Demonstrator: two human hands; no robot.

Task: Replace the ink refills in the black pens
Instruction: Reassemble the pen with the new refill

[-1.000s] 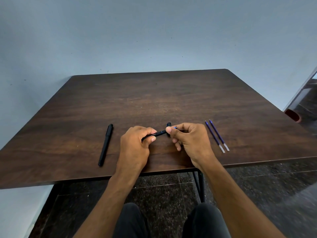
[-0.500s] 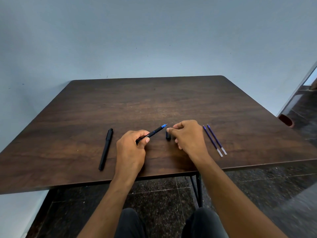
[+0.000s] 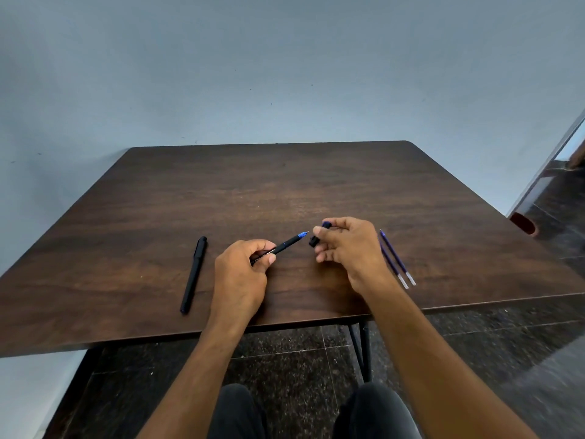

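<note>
My left hand grips an uncapped black pen near the table's front edge, its blue tip pointing up and to the right. My right hand hovers just right of that tip and pinches the pen's black cap between thumb and fingers. A second black pen lies capped on the table, left of my left hand. Two blue ink refills lie side by side on the table, right of my right hand, partly hidden behind it.
The dark wooden table stands against a pale blue wall. Its front edge runs just under my wrists. Dark tiled floor and thin metal table legs show below. A reddish object sits on the floor at the far right.
My right hand pulled the cap off the pen and drew it to the right, so the blue tip is now bare. My left hand kept its grip on the barrel.
</note>
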